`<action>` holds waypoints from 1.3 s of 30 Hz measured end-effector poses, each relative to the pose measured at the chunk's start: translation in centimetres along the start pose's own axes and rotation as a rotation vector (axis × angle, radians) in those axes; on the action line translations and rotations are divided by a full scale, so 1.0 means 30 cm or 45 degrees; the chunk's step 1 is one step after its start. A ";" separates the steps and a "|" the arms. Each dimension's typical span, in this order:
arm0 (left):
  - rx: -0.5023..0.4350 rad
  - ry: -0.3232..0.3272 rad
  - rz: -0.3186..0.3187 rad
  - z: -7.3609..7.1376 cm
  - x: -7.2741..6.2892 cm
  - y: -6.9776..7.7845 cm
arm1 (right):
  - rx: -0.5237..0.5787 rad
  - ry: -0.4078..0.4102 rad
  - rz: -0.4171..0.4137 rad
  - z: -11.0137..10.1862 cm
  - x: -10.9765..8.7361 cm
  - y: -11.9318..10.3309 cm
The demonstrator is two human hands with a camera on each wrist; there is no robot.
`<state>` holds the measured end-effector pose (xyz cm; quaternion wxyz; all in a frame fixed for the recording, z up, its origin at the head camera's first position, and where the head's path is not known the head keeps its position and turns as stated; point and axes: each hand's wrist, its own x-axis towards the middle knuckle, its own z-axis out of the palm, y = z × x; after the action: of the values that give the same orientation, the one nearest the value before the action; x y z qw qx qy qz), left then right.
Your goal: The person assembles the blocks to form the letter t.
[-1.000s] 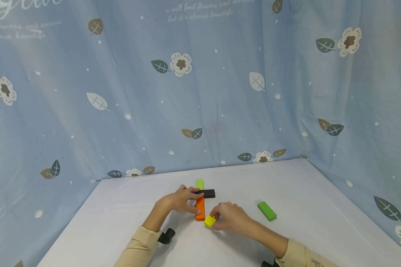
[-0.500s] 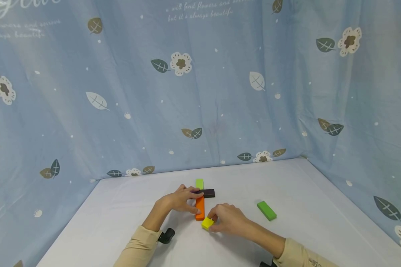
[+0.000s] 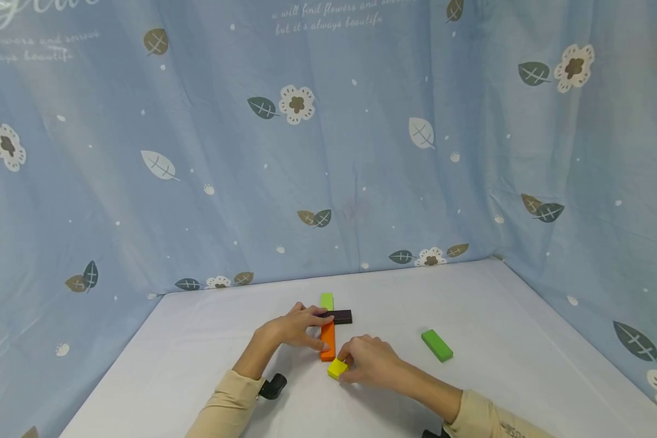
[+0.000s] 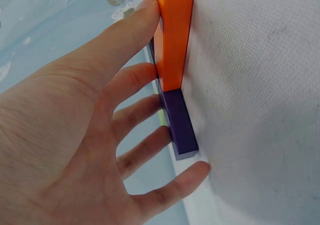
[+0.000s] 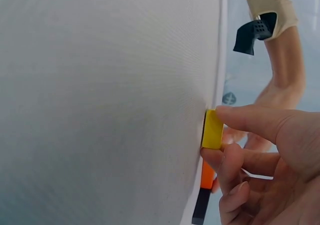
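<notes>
**Yellow block (image 3: 337,369) pinched close to the orange one (image 3: 328,342)**

The right hand (image 3: 373,362) clamps the small yellow block between its thumb and fingers, at about five o'clock from the orange block and just beside its near end (whether the two touch, I cannot tell). The left hand (image 3: 294,329) reaches in from nine o'clock with its fingers spread apart: the thumb rests against the side of the orange block, while other fingertips touch the dark purple block (image 3: 342,317).

That purple block lies crosswise at the orange block's twelve o'clock end, the two meeting there in the left wrist view. Beyond it, also towards twelve, a light green block (image 3: 326,300) shows. A darker green block (image 3: 437,345) lies slantwise at three o'clock from the orange one, well apart from the rest, on the white-covered bench (image 3: 383,292). A blue curtain (image 3: 350,164) with leaves and flowers hangs behind, and both arms wear beige sleeves (image 3: 224,404).
</notes>
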<state>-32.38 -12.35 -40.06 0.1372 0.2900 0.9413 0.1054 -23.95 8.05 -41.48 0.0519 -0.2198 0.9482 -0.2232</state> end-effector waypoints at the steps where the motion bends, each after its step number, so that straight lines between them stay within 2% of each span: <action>1: 0.001 0.000 0.001 0.000 0.000 0.000 | -0.001 0.001 0.000 0.000 0.000 -0.001; 21: 0.010 -0.001 0.003 -0.004 0.000 0.009 | 0.014 0.036 -0.016 -0.001 0.007 -0.018; 39: -0.020 0.002 -0.011 -0.004 -0.005 0.014 | 0.025 0.040 0.034 0.007 0.014 -0.022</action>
<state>-32.07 -12.09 -39.81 0.1392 0.2846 0.9418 0.1122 -24.02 7.27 -41.37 0.0420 -0.2030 0.9496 -0.2351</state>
